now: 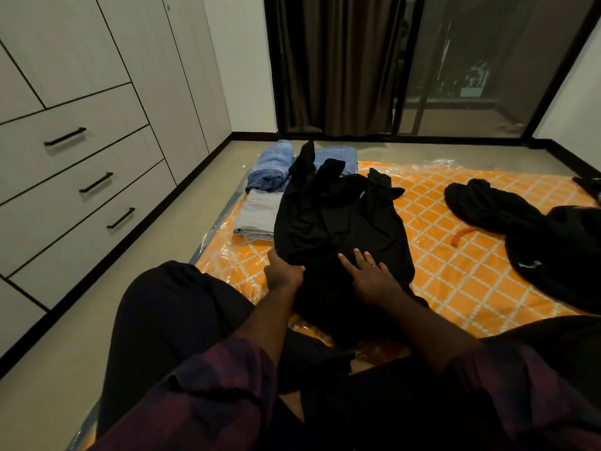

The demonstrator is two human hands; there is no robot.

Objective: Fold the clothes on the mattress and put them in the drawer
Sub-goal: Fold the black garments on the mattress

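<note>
A black garment (338, 219) lies spread lengthwise on the orange patterned mattress (455, 255) in front of me. My left hand (283, 271) grips its near left edge, fingers curled into the cloth. Flat on the garment's near middle rests my right hand (369, 275), fingers straight. A folded grey garment (257, 216) and folded blue clothes (273, 167) sit at the mattress's far left corner. More black clothes (520, 229) lie loose on the right. The drawers (74, 157) with black handles stand at the left.
An orange strap (461, 236) lies on the mattress near the black pile. Clear plastic wraps the mattress edges. Bare floor (146, 255) runs between mattress and wardrobe. Dark curtains (331, 60) and a glass door (471, 66) are at the back. My knees frame the near edge.
</note>
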